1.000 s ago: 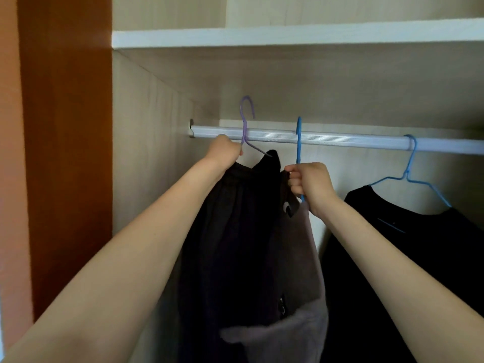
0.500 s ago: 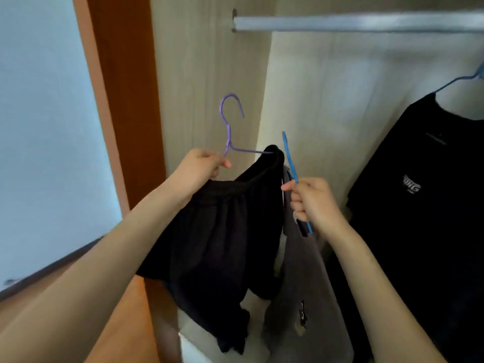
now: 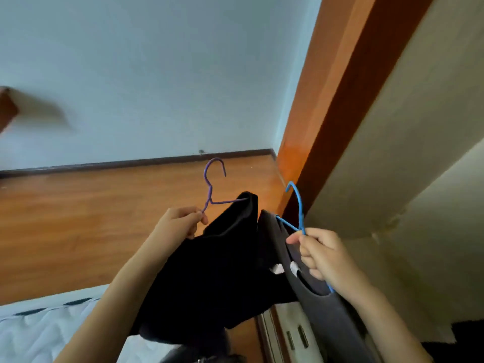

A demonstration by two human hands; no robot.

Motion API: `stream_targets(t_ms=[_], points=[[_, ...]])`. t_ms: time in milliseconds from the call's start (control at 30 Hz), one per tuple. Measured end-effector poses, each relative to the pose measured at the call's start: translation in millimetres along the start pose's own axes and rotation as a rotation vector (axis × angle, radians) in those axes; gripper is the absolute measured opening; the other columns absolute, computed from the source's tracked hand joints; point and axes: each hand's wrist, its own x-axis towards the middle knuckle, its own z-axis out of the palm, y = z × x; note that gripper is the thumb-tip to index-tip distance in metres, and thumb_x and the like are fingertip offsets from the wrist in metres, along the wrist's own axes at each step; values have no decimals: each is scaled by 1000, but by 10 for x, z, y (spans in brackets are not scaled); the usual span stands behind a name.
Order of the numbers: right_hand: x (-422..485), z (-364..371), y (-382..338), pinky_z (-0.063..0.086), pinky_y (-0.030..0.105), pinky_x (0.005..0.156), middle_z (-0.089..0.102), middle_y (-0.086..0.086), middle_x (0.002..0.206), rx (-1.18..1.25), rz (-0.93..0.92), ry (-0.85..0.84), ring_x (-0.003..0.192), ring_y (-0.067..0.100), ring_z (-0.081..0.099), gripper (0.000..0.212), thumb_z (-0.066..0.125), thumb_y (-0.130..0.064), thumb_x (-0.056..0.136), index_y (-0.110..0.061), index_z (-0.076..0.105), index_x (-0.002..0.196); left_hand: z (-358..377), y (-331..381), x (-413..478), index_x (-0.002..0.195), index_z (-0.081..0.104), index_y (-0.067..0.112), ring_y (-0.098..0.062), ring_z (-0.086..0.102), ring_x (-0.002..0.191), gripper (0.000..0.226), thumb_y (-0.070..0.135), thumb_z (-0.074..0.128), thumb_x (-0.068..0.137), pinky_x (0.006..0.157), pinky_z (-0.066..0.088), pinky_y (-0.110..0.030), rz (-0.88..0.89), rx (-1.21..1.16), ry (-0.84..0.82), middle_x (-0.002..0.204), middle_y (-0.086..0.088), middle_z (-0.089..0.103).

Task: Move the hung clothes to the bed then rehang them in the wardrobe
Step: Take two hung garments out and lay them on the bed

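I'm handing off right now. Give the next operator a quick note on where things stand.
Left hand grips the purple hanger carrying the black garment.
Right hand grips the blue hanger carrying the grey garment.
Both hooks are free, beside the wardrobe frame.
The bed lies lower left; neither garment is on it yet.
Left: lay both down, then rehang them in the wardrobe.

left hand (image 3: 180, 226) curled tight | right hand (image 3: 322, 255) curled, seemingly pinching | both raised forward
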Motion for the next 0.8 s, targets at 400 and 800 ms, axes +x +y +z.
stream_targets(t_ms=[400, 800], points=[[1375, 766, -621, 17, 17, 36, 29, 0, 54, 92, -271, -176, 41, 9, 22, 25, 39, -4, 101, 3, 63, 98, -968, -96, 194, 82, 63, 8, -16, 30, 50, 27, 13, 43, 100, 50, 26, -28, 190, -191, 534, 57, -2, 36], [3614, 1548, -851, 22, 22, 38, 34, -8, 48, -115, -291, -167, 40, 7, 26, 25, 41, -14, 102, -9, 65, 96, -1663, 33, 1946, 79, 64, 9, -13, 29, 41, 29, 14, 44, 101, 51, 23, -28, 31, -256, 652, 50, 3, 36]])
